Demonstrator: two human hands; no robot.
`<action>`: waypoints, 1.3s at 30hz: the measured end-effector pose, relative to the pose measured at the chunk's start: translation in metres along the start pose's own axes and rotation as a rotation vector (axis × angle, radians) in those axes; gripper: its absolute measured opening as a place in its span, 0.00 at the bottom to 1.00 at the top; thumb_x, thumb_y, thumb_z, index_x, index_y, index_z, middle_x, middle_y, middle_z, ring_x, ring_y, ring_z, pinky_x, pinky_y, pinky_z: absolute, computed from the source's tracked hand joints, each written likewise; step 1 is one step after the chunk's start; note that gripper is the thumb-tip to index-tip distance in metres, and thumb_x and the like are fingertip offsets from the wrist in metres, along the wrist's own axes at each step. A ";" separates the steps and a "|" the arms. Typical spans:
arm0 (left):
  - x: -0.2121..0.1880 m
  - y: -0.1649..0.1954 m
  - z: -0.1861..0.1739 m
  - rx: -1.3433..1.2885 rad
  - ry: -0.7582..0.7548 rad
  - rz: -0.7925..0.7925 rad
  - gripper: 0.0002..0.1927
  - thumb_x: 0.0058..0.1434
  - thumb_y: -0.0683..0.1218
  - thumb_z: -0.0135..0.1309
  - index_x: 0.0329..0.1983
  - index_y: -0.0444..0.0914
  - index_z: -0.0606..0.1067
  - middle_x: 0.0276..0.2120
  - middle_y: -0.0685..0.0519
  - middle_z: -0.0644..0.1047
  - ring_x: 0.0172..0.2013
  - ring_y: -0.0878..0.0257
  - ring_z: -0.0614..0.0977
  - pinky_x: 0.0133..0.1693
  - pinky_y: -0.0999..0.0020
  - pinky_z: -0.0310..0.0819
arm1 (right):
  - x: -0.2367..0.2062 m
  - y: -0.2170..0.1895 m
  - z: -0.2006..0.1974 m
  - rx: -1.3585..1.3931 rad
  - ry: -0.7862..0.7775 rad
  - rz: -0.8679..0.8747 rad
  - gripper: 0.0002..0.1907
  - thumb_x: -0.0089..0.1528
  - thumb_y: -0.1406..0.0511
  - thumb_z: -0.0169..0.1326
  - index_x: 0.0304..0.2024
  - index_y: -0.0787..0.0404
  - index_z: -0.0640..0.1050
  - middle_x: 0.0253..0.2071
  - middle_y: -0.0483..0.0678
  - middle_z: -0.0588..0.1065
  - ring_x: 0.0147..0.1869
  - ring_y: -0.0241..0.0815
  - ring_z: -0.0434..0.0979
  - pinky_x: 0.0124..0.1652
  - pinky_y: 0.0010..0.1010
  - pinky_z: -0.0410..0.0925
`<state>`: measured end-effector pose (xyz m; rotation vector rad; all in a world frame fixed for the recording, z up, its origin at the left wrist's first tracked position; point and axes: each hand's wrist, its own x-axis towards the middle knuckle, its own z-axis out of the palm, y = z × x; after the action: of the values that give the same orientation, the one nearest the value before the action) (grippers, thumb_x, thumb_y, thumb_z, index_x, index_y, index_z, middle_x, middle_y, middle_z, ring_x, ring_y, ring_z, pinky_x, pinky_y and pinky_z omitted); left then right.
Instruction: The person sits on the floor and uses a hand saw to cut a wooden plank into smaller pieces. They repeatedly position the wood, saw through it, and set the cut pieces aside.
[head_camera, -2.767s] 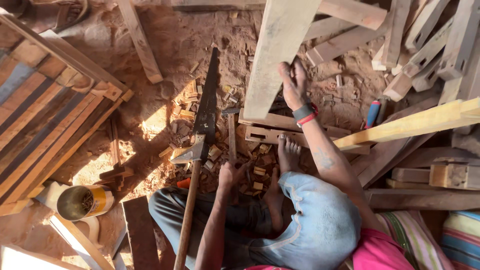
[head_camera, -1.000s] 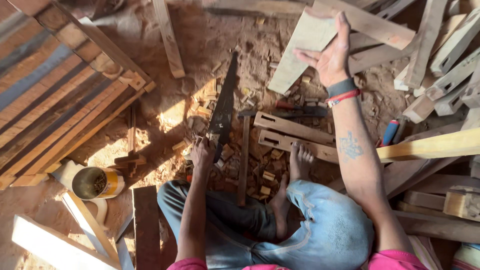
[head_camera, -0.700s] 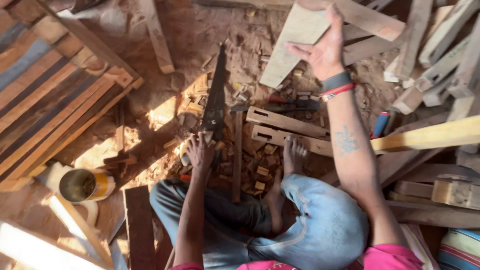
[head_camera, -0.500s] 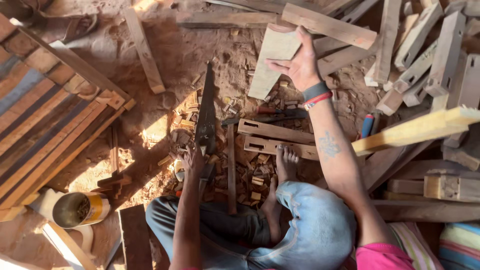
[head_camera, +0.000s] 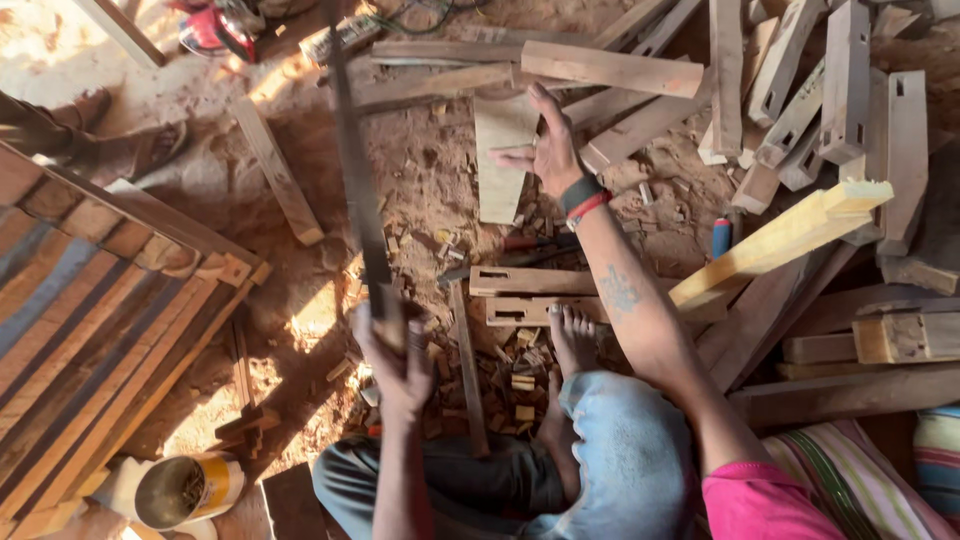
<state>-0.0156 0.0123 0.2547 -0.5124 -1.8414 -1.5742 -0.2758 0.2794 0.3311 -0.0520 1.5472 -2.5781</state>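
I sit on the dirt floor with my knees bent. My left hand (head_camera: 397, 350) grips the handle of a long hand saw (head_camera: 358, 190), whose dark blade points up and away from me. My right hand (head_camera: 548, 150) is stretched forward with its fingers spread and its thumb over the edge of a short flat board (head_camera: 497, 175) lying on the ground. That hand holds nothing. My bare right foot (head_camera: 572, 335) rests on two mortised wooden rails (head_camera: 528, 283).
A slatted wooden frame (head_camera: 90, 330) lies at the left. A tin can of nails (head_camera: 185, 490) stands at the lower left. A pale timber (head_camera: 780, 245) slants at the right, below a pile of mortised pieces (head_camera: 850, 100). Wood chips (head_camera: 515, 365) litter the ground by my feet.
My right hand brought the short board down from the air to the ground and opened. My left hand took hold of the saw and lifted it.
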 end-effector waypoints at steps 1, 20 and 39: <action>0.001 0.021 0.013 -0.018 -0.019 0.034 0.21 0.77 0.40 0.48 0.71 0.43 0.59 0.37 0.51 0.75 0.31 0.66 0.75 0.32 0.73 0.75 | 0.001 0.000 0.000 0.018 -0.014 -0.013 0.63 0.50 0.36 0.59 0.75 0.55 0.47 0.73 0.63 0.58 0.59 0.71 0.79 0.53 0.57 0.79; 0.075 0.048 0.117 0.114 -0.224 -0.214 0.30 0.73 0.44 0.49 0.75 0.37 0.55 0.51 0.40 0.82 0.22 0.64 0.84 0.24 0.68 0.78 | -0.005 -0.004 0.015 -0.017 0.020 -0.081 0.54 0.52 0.39 0.57 0.68 0.66 0.59 0.64 0.66 0.69 0.62 0.65 0.78 0.53 0.57 0.75; 0.093 0.080 0.120 0.110 -0.152 -0.411 0.33 0.73 0.42 0.52 0.78 0.38 0.56 0.55 0.43 0.84 0.36 0.55 0.86 0.39 0.62 0.83 | 0.017 0.017 0.008 -0.018 0.231 -0.077 0.53 0.49 0.39 0.61 0.66 0.65 0.70 0.66 0.60 0.68 0.64 0.66 0.74 0.54 0.58 0.71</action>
<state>-0.0555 0.1339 0.3691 -0.2147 -2.2430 -1.7175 -0.2899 0.2628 0.3193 0.1958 1.6740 -2.7118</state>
